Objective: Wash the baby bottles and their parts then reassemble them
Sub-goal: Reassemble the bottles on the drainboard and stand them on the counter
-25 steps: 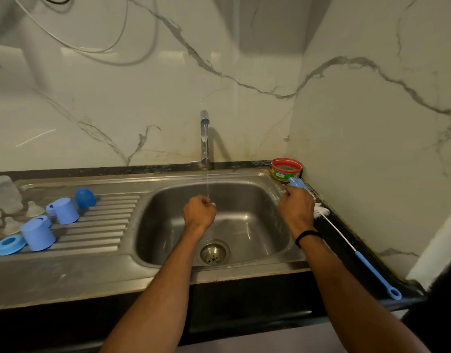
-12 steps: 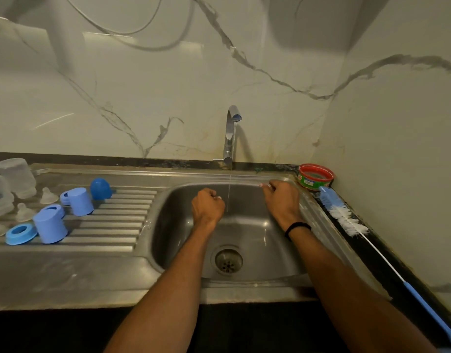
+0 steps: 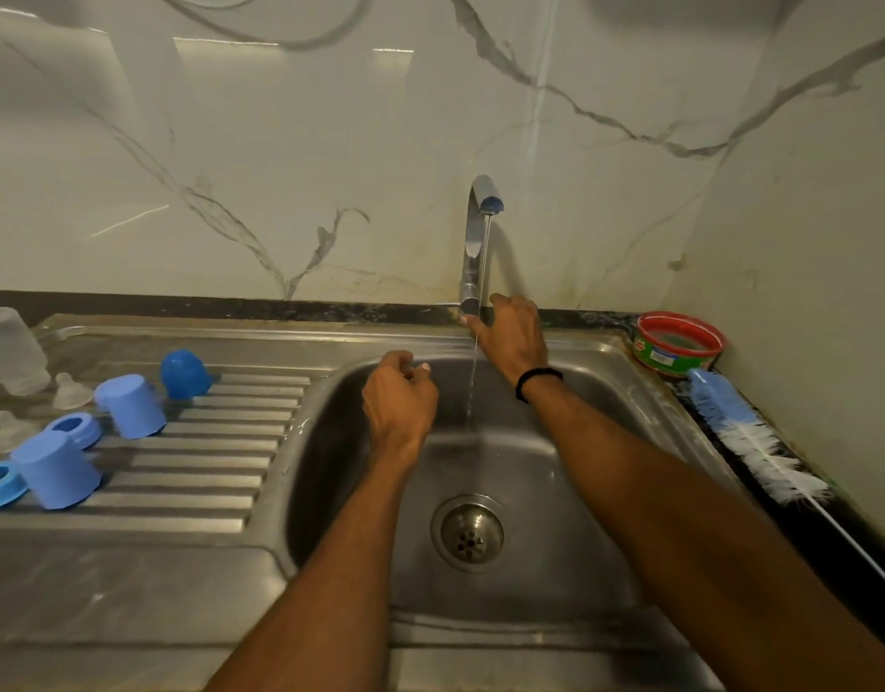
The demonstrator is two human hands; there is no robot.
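A home kitchen is indicated by a steel sink (image 3: 630, 392), tap (image 3: 475, 242), ribbed drainer (image 3: 220, 462) and marble-patterned wall tiles (image 3: 230, 142).

A thin black band (image 3: 537, 383) circles the wrist behind the right hand (image 3: 512, 337); both forearms are bare.

basin (image 3: 580, 566): open room for you near the drain (image 3: 467, 533)
far rim (image 3: 380, 337): tap (image 3: 475, 242), water stream (image 3: 472, 382)
left drainboard (image 3: 205, 472): blue caps (image 3: 130, 407) crowd it
right ledge (image 3: 830, 546): brush (image 3: 745, 437), red tub (image 3: 680, 344)

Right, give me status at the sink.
Right hand grips tap at base, water running. Left hand curled over basin, contents unseen. Blue caps on drainboard, unassembled. Nothing blocking.
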